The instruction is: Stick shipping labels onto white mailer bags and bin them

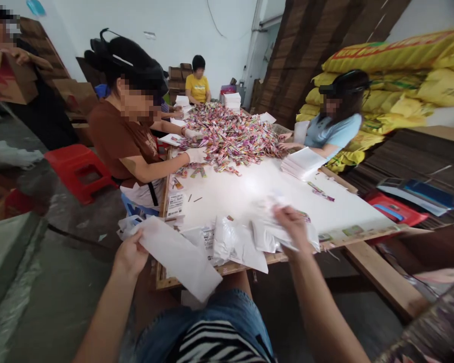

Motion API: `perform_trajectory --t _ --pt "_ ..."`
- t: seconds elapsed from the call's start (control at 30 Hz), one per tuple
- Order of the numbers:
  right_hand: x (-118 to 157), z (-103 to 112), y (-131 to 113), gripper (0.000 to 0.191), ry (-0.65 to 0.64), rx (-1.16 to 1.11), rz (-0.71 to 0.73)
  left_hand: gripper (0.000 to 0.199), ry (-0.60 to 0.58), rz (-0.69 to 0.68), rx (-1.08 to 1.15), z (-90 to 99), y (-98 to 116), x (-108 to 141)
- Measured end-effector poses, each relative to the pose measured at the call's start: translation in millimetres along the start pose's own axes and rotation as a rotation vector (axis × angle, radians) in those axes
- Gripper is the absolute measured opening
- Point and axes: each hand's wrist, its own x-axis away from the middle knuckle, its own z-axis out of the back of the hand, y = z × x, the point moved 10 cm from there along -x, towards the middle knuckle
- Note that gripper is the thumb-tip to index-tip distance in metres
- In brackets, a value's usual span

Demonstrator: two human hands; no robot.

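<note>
My left hand point(130, 254) is closed on one end of a flat white paper bag point(183, 257), which slants down past the table's near edge. A crumpled clear plastic piece shows beside those fingers. Over the right part of the near edge is my right hand point(293, 227), smeared by motion; its fingers and anything in them cannot be made out. Just beside it lie filled white bags point(236, 242) in a row, some overlapping. Printed labels point(208, 239) show on part of that row. Another white packet with black print point(175, 205) rests at the table's left edge.
A large heap of small colourful sachets point(234, 131) covers the far part of the white table point(234, 189). A stack of white bags point(302, 162) stands at the right. Several co-workers sit around the table. A red stool point(79, 169) is at the left, yellow sacks point(393, 91) at the right.
</note>
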Motion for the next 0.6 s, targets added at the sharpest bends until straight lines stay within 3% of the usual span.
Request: perform_trajectory --t 0.1,0.17,0.27,0.37,0.43,0.53,0.6 --pt "4.1 -33.2 100.3 0.025 -0.179 0.438 -0.238 0.023 -0.123 0.039 -0.066 -15.8 -9.0 18.3" --pt "11.0 -40.2 132.7 0.024 -0.164 0.685 -0.205 0.021 -0.161 0.03 -0.104 -19.4 -8.9 27.4" --pt "23.0 -44.0 129.1 0.047 -0.074 0.894 0.074 0.02 -0.177 0.021 -0.153 -15.0 -6.2 33.6" --pt "40.4 -74.9 130.9 0.046 -0.352 0.89 0.283 0.019 -0.195 0.041 -0.183 -12.4 -10.6 35.2" --pt "48.4 -93.5 144.1 0.056 -0.541 0.926 0.275 0.019 -0.211 0.057 -0.196 -15.7 -17.6 35.8" --pt "45.7 -101.8 159.0 0.091 -0.637 1.058 0.15 0.019 -0.224 0.059 -0.195 -23.6 -25.7 37.7" --pt "44.7 -100.4 154.3 0.101 -0.709 1.043 0.114 0.016 -0.246 0.072 -0.205 -25.8 -28.3 40.1"
